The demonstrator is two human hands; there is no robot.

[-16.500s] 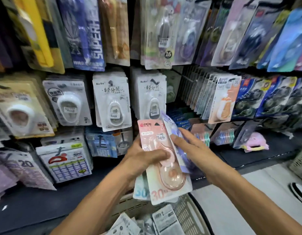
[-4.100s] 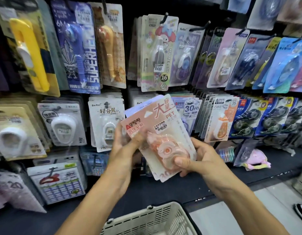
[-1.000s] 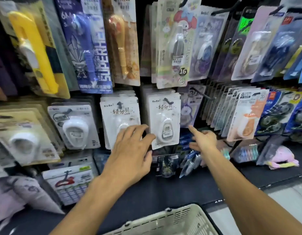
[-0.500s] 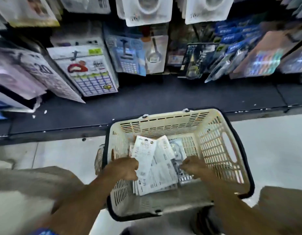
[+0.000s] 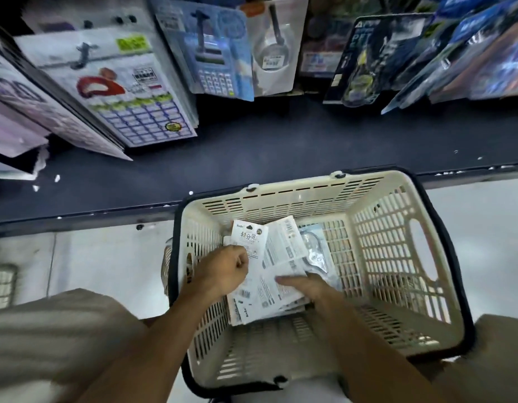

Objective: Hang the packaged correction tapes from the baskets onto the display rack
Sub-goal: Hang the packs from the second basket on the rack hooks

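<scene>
Correction tape packs (image 5: 269, 274) lie inside basket (image 5: 397, 286): pick-up step, left hand (image 5: 222, 269) pinching top pack, right hand (image 5: 307, 286) flat on pile w/ fingers straight; next prob. lift & find matching rack hook.

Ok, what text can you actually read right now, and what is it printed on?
"轻分贝" with "BoBo" and a round "16" badge: white correction tape package gripped by the left hand.
"BoBo": edge of a lower package in the basket.
"PET": black package on the display rack, partly blurred.
Back-side print under the right hand, barcodes, price stickers and other hanging cards: too small or blurred.
</scene>
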